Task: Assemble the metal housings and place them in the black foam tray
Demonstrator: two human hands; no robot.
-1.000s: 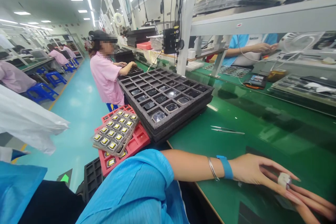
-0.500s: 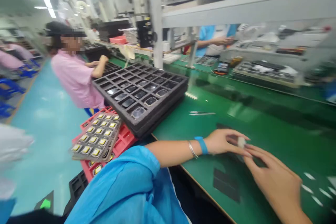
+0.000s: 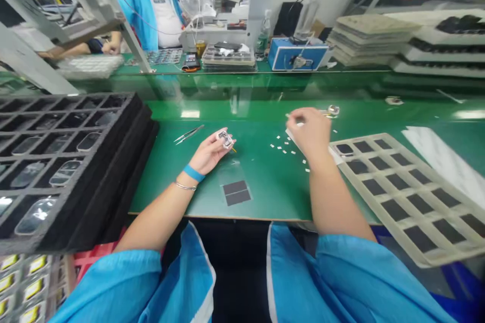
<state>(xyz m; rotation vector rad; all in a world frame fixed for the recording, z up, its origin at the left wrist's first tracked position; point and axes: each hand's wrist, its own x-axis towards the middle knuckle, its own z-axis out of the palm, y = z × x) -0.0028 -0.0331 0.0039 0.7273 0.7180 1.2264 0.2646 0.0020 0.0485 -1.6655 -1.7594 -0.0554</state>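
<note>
My left hand [image 3: 207, 155] is closed around a small white-rimmed electronic part [image 3: 225, 139] with a squarish frame, held above the green bench. A short yellow strip pokes out beneath it. Farther right, my right hand [image 3: 311, 131] has its fingers pinched together over a white strip [image 3: 293, 140]; whatever is at the fingertips is too small and blurred to name. Several tiny white pieces [image 3: 279, 148] lie scattered just left of and below that hand. Tweezers [image 3: 189, 134] rest on the bench left of my left hand. Nearer me is a sheet with two black rectangles [image 3: 237, 193].
Stacked black foam trays [image 3: 131, 161] with glassy covers stand at left. A pale compartment tray [image 3: 386, 197] with dark pads overhangs the bench edge at right. White sheets [image 3: 443, 156] lie beyond it. A blue box [image 3: 298, 55] and a co-worker [image 3: 151, 7] are across the bench.
My view has swung from the left side to straight over the bench. My hands, together at the part before, are now apart, with the right one over by the white strip.
</note>
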